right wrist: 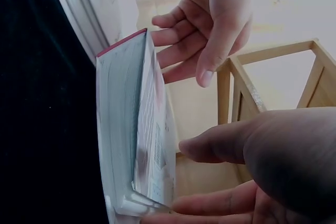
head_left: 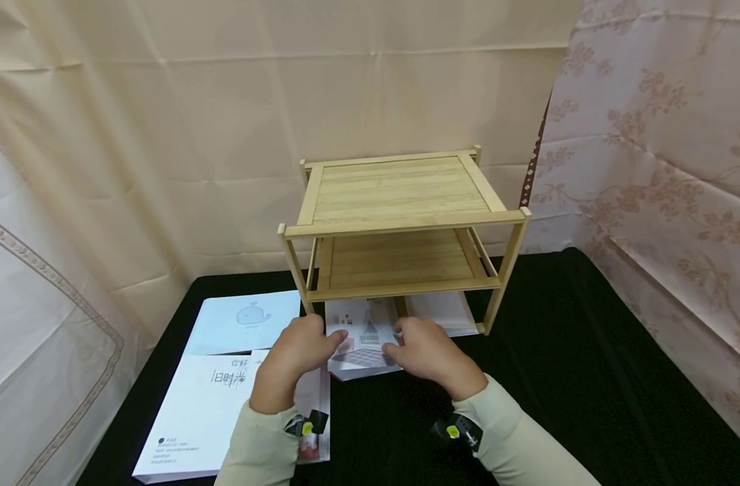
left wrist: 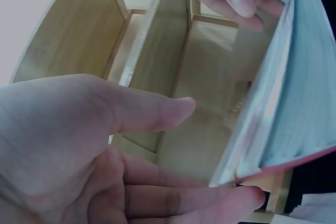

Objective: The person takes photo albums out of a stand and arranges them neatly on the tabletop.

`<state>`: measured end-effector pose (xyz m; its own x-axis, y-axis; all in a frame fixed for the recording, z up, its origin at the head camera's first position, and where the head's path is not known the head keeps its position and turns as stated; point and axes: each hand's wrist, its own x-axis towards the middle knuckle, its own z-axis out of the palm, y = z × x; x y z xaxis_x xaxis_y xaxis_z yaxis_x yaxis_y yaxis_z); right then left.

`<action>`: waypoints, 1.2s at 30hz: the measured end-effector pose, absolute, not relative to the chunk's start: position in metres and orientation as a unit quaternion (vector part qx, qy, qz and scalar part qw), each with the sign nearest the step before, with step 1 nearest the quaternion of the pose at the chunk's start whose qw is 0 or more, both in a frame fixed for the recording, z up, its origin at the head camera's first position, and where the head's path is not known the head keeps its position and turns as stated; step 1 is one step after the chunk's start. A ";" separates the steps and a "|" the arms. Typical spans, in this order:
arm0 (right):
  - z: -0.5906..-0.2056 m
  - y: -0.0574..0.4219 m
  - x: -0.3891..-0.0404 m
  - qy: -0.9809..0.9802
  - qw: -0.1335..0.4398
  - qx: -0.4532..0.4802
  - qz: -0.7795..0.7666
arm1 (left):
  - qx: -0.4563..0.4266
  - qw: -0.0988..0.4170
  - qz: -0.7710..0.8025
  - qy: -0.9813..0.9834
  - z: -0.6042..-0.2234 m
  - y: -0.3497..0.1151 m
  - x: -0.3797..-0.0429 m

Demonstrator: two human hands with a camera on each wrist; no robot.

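A thick book [head_left: 363, 337] with a pale printed cover lies at the bottom level of a wooden two-shelf rack [head_left: 400, 192], its near end sticking out in front. My left hand [head_left: 304, 344] is at the book's left side, straight fingers along its edge and the thumb raised off the cover. On the opposite side, my right hand [head_left: 427, 347] has its fingertips at the edge. The right thumb also stands apart from the cover in the right wrist view. Both wrist views show the page block [right wrist: 118, 108] and a thin red cover edge [left wrist: 294, 166].
Left of the rack lie a light blue book [head_left: 242, 320] with a whale drawing and a large white book [head_left: 193, 405]. Another book [head_left: 320, 405] lies partly under my left forearm. A white item [head_left: 442, 309] sits at the rack's lower right. Black cloth [head_left: 588, 378] covers the table.
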<state>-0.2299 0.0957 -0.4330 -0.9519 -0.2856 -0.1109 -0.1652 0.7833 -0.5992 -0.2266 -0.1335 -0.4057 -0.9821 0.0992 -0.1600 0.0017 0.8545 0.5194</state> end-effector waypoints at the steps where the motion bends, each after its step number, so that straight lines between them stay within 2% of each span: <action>1: -0.434 0.096 -0.230 0.941 0.096 -0.118 -0.303 | 0.025 0.091 0.266 0.959 -0.407 -0.134 -0.227; 12: -0.446 0.098 -0.230 0.958 0.043 -0.115 -0.259 | 0.019 0.094 0.256 0.962 -0.427 -0.133 -0.237; 18: -0.452 0.098 -0.233 0.959 0.048 -0.116 -0.255 | 0.016 0.100 0.260 0.960 -0.429 -0.132 -0.237; 36: -0.448 0.101 -0.242 0.942 0.076 -0.112 -0.308 | 0.019 0.063 0.246 0.967 -0.422 -0.133 -0.235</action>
